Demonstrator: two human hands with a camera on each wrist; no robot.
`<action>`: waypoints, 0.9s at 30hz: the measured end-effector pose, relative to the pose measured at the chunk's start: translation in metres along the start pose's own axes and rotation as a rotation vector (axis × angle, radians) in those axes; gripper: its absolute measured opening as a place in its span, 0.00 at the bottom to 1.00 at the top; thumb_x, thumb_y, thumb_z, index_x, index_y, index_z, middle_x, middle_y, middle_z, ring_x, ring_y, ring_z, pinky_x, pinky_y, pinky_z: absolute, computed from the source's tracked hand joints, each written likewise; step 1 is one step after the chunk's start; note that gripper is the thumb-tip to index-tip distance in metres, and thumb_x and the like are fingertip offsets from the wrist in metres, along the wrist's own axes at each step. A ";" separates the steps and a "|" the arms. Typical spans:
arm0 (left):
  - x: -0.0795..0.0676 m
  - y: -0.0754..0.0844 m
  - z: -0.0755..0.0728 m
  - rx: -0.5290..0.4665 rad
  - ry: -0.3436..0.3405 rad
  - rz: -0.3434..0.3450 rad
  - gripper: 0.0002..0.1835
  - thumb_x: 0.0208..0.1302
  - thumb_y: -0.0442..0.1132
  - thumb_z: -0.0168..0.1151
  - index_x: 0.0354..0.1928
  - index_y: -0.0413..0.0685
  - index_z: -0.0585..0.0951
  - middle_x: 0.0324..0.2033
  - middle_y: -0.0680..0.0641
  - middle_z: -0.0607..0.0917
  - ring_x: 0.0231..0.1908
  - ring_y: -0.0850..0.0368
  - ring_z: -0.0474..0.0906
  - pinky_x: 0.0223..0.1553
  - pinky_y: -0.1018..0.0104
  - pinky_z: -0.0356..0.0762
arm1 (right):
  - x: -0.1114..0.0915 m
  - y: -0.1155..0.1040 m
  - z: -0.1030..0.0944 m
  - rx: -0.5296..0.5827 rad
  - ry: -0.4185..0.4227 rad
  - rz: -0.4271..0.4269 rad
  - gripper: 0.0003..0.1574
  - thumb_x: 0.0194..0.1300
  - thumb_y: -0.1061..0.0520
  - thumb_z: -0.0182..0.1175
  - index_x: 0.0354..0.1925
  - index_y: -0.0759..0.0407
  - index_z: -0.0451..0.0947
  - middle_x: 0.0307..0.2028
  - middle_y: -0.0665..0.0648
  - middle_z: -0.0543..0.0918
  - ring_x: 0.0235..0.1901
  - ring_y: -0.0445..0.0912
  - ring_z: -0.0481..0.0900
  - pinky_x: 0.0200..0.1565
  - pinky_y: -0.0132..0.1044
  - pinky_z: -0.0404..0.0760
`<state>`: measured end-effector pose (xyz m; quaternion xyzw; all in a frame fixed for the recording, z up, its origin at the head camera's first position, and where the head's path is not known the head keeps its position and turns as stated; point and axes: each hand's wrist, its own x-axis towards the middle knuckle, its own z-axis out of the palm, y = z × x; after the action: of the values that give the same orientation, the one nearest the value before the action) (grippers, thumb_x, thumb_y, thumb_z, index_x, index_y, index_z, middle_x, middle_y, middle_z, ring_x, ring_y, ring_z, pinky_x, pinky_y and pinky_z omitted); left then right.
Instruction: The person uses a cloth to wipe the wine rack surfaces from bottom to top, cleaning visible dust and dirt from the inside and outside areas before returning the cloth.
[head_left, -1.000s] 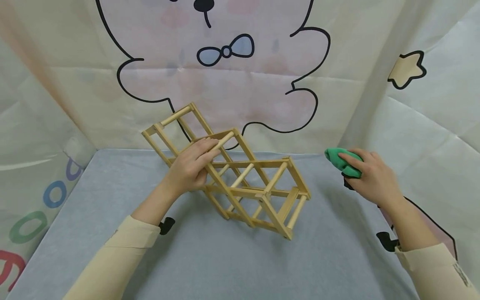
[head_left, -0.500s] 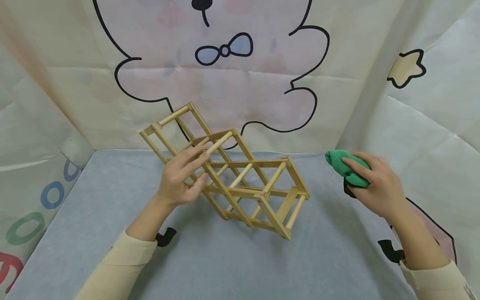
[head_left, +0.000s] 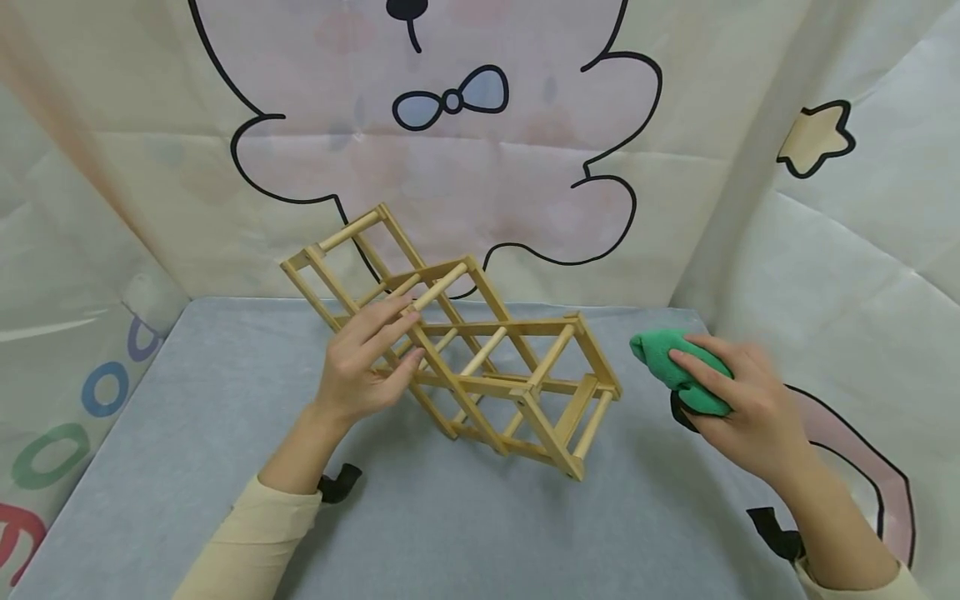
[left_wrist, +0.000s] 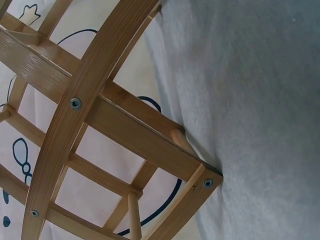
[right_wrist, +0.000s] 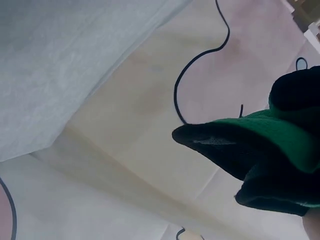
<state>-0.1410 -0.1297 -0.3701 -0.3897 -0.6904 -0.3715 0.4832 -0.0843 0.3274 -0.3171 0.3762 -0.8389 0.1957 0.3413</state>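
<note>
A pale wooden wine rack (head_left: pixel 552 355) of crossed slats and round rods stands at an angle on the table, its left part rising higher. Slats of the rack (left_wrist: pixel 145 135), with metal fasteners at their joints, fill much of the left wrist view. At the rack's near left side is my left hand (head_left: pixel 358 367), its fingers loosely extended and fingertips right at a slat and rod. Off to the right, above the table, my right hand (head_left: pixel 757 408) grips a bunched green cloth (head_left: pixel 678 358). Folds of this cloth (right_wrist: pixel 295 140) show dark in the right wrist view.
Blue-grey fabric covers the table (head_left: pixel 465 533). Close behind it hangs a printed backdrop (head_left: pixel 525 192), with side sheets to the left and right. A black strap (head_left: pixel 341 483) dangles at the left wrist and another strap (head_left: pixel 776 533) at the right.
My left hand has loosened from the rack's rod and drawn back slightly left, fingers more extended. My right hand has come lower and slightly left with the cloth. The rack stays put.
</note>
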 end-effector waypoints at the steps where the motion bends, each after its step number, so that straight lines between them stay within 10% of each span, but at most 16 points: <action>1: 0.000 0.001 0.000 0.001 -0.003 -0.005 0.17 0.66 0.38 0.67 0.51 0.31 0.87 0.53 0.32 0.86 0.48 0.30 0.85 0.64 0.58 0.79 | -0.001 -0.004 0.001 0.008 0.005 -0.004 0.31 0.76 0.44 0.50 0.48 0.68 0.87 0.51 0.73 0.84 0.42 0.66 0.74 0.55 0.27 0.64; 27: -0.003 0.021 0.002 0.065 0.009 -0.019 0.15 0.73 0.42 0.68 0.47 0.33 0.86 0.55 0.26 0.83 0.56 0.30 0.81 0.71 0.48 0.71 | -0.015 -0.073 0.024 0.037 -0.071 -0.137 0.25 0.77 0.50 0.48 0.50 0.56 0.90 0.53 0.64 0.86 0.41 0.55 0.80 0.46 0.35 0.81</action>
<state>-0.1220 -0.1196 -0.3701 -0.3654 -0.7036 -0.3552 0.4952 -0.0316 0.2744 -0.3392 0.4459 -0.8189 0.1739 0.3168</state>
